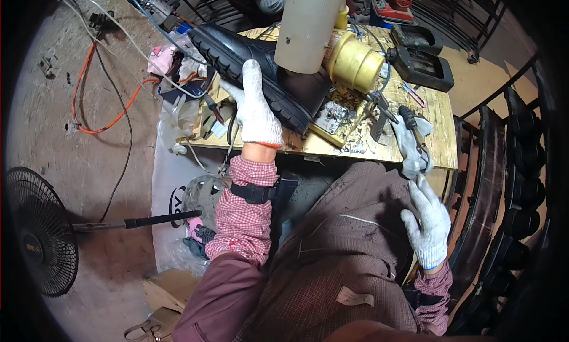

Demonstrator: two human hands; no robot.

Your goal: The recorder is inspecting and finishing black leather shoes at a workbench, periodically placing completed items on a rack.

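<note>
My left hand (259, 114), in a white knit glove, grips a black boot (261, 53) by its thick lugged sole. The boot lies tilted on its side over the wooden table (308, 149), sole toward me and to the left. A pale cylinder (308, 31) stands in front of part of the boot, hiding some of it. Beside the boot is a yellow round fitting (358, 63). Gloved in white as well, my right hand (428, 226) is open with fingers apart, by my right thigh just below the table's near edge. It holds nothing.
Tools, scraps and a grey cloth (409, 143) litter the table's right half; black trays (424, 63) sit at its far right corner. A rack of black boots (524, 188) stands at right, a fan (41, 235) at left. An orange cable (89, 130) crosses the floor.
</note>
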